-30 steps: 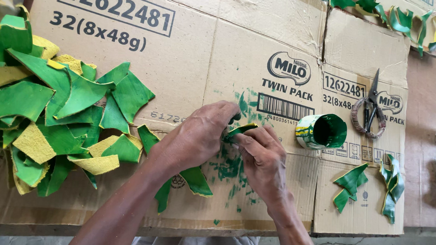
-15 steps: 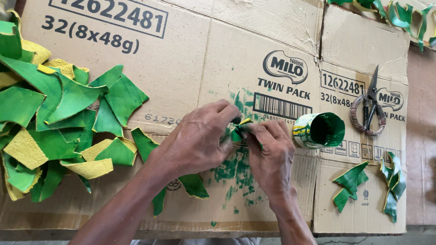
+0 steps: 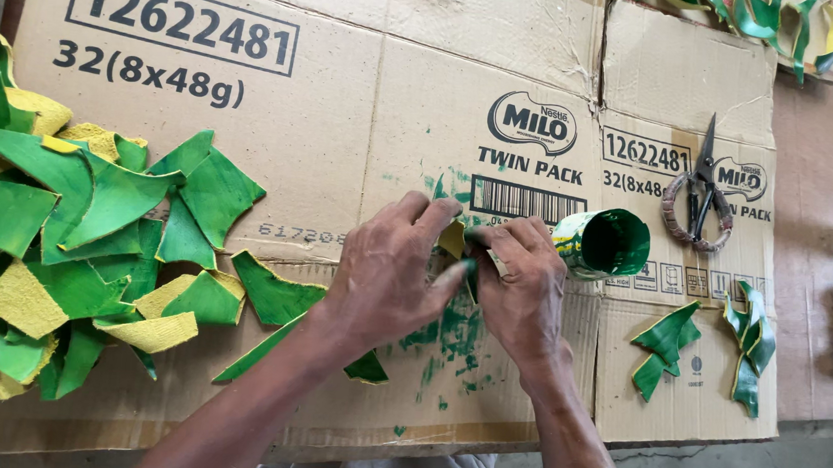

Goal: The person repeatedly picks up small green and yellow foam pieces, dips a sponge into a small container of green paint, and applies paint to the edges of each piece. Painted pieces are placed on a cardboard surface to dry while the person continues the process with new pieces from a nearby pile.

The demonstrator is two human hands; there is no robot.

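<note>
On the flat cardboard (image 3: pixel 252 111), both hands, left hand (image 3: pixel 391 275) and right hand (image 3: pixel 523 287), pinch a small green and yellow piece (image 3: pixel 454 241) that looks soft, light and bendy, best held by its edges, with the scissors (image 3: pixel 699 187) at 2 o'clock.

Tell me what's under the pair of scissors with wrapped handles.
The scissors with wrapped handles lie on flattened brown cardboard, over printed markings. Whatever lies beneath the cardboard itself is covered.

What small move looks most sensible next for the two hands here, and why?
Probably keep pressing and folding the small green-and-yellow piece flat: both the left hand and right hand pinch it over the paint-smeared cardboard, while the scissors and green cup lie untouched.
</note>
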